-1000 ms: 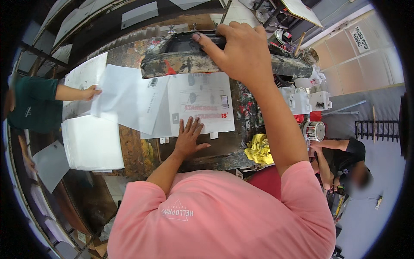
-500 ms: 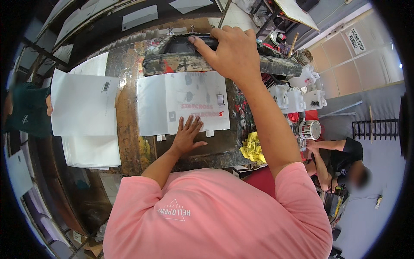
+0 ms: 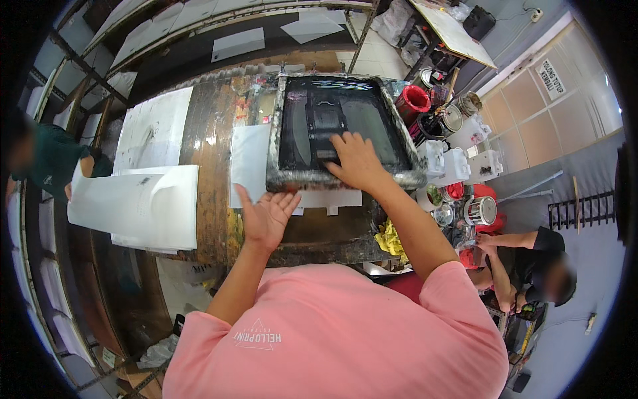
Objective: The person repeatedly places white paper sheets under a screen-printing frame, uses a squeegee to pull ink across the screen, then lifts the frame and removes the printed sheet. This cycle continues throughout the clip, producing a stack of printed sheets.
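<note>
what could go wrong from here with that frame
The palm-up left hand has its fingertips by the front edge of the paint-stained rectangular frame, so they might get pinched if the frame drops or shifts.

The right hand reaches over that edge to the dark, glossy panel inside; if the panel is wet, the fingers could pick up smears.

An open, round red pot stands close to the frame's right side and might be knocked.

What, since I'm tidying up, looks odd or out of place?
Crumpled yellow material lies bunched at the near right corner of the worktable, wrinkled, unlike the white sheets. The smeared screen frame looks merely well used.
</note>
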A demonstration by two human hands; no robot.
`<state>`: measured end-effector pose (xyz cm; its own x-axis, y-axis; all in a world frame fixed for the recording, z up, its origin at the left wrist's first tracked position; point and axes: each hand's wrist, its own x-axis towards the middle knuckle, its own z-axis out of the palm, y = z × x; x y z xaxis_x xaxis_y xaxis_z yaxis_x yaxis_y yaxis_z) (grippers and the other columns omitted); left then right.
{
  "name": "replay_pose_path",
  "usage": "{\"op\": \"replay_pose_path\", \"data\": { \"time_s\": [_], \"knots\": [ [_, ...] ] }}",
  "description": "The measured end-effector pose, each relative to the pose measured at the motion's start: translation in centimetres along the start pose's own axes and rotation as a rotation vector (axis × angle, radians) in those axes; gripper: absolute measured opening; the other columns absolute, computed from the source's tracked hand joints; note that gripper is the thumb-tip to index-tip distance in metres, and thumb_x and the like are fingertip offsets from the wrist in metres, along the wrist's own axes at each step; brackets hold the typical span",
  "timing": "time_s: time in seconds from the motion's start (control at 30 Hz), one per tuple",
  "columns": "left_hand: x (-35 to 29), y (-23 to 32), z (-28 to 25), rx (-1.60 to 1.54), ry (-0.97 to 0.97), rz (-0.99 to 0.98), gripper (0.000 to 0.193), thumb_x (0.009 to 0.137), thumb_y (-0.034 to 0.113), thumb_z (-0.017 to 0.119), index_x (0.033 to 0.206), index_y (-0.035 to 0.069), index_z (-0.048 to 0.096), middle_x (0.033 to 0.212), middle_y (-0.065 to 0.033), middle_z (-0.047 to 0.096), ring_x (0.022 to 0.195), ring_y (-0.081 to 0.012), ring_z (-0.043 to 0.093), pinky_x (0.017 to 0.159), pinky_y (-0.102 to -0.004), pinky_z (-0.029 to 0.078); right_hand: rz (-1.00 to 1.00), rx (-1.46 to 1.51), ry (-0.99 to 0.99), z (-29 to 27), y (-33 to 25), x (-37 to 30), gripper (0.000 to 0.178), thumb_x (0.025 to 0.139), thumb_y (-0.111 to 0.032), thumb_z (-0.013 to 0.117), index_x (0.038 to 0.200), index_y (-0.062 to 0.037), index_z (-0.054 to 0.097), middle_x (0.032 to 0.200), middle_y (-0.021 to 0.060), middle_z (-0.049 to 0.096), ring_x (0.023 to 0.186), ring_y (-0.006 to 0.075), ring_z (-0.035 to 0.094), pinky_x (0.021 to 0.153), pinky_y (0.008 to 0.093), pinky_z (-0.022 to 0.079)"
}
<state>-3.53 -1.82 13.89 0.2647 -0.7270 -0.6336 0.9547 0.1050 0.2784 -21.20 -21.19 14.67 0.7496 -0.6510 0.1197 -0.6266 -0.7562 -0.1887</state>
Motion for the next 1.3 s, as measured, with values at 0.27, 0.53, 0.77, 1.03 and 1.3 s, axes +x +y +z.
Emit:
{"op": "replay_pose_path", "data": {
  "time_s": [0.27,0.53,0.77,1.03,1.3],
  "knots": [
    [8.2,-2.2,-13.3,0.500,0.037,-0.232,0.138,0.083,0.102,0.036,0.162,-0.010,0.020,0.150,-0.0313,0.052,0.142,-0.0390,0.054,0.122,-0.0464,0.041,0.071,0.087,-0.330,10.4,1.2,-6.1,0.050,0.086,-0.017,0.073,0.135,-0.0126,0.066,0.121,0.0107,0.070,0.120,0.0334,0.061,0.100,0.0535,0.044],
    [10.3,-2.3,-15.1,0.473,0.062,-0.335,0.133,0.088,0.098,0.034,0.167,-0.004,0.000,0.154,-0.0336,0.047,0.142,-0.0407,0.053,0.117,-0.0474,0.047,0.059,0.021,-0.220,14.1,-0.4,-5.7,0.044,0.084,-0.015,0.077,0.126,-0.0143,0.066,0.124,0.0067,0.066,0.120,0.0287,0.061,0.102,0.0553,0.040],
    [10.4,-1.9,-14.8,0.519,0.092,-0.381,0.120,0.092,0.096,0.029,0.164,0.000,0.023,0.150,-0.0265,0.055,0.138,-0.0369,0.056,0.117,-0.0470,0.046,0.107,-0.119,-0.005,18.0,5.9,8.0,0.040,0.090,-0.015,0.071,0.129,-0.0165,0.065,0.125,0.0044,0.066,0.118,0.0279,0.062,0.104,0.0578,0.040],
    [8.8,-1.9,-13.1,0.567,0.056,-0.315,0.115,0.095,0.093,0.029,0.161,-0.002,0.030,0.145,-0.0232,0.060,0.135,-0.0341,0.060,0.118,-0.0471,0.043,0.039,-0.037,-0.337,12.7,6.3,7.7,0.047,0.092,-0.017,0.069,0.138,-0.0151,0.062,0.124,0.0096,0.069,0.121,0.0331,0.065,0.105,0.0625,0.042],
    [4.1,0.2,-9.5,0.587,-0.224,-0.001,0.081,0.108,0.073,0.032,0.149,0.005,0.045,0.139,-0.0210,0.066,0.132,-0.0343,0.064,0.118,-0.0465,0.045,0.060,0.021,-0.071,0.6,-2.9,-3.9,0.052,0.093,-0.049,0.073,0.121,-0.0056,0.065,0.114,0.0136,0.064,0.103,0.0351,0.061,0.090,0.0515,0.044]
  ]
}}
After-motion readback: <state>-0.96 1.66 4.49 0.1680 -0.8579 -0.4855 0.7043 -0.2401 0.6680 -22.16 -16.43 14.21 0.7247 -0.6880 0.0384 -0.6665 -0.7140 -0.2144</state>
